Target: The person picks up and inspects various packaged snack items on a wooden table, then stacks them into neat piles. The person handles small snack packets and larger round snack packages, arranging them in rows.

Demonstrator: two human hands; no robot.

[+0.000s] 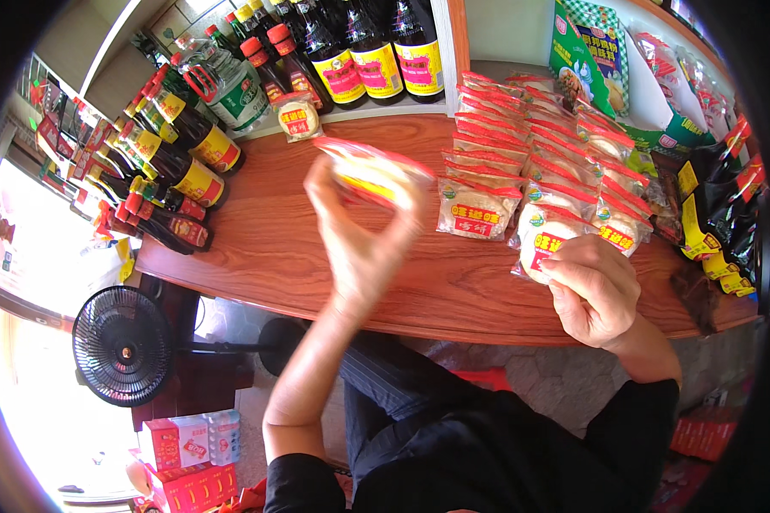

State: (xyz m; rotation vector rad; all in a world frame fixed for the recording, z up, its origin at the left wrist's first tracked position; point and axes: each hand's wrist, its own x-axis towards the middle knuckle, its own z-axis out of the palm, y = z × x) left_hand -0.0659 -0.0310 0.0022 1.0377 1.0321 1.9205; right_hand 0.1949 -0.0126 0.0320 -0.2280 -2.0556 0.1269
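Observation:
Above the wooden counter, my left hand [359, 231] grips a clear, red-topped packet of round flat cakes [376, 171]; both are smeared by motion. My right hand [597, 289] is at the counter's front edge, its fingers curled together. Its fingertips overlap the lower edge of the front packet in the middle row [546, 232]; whether they pinch it is hidden. Similar packets [479, 209] stand in overlapping rows behind and left of this hand. One more packet [298, 118] stands alone at the back, against the shelf bottles.
The curved wooden counter [257, 231] holds dark sauce bottles [180, 162] at its left and more bottles [372, 60] on the back shelf. A green display box [672, 128] and black bags [719, 197] are at right. A black fan [124, 346] stands below left.

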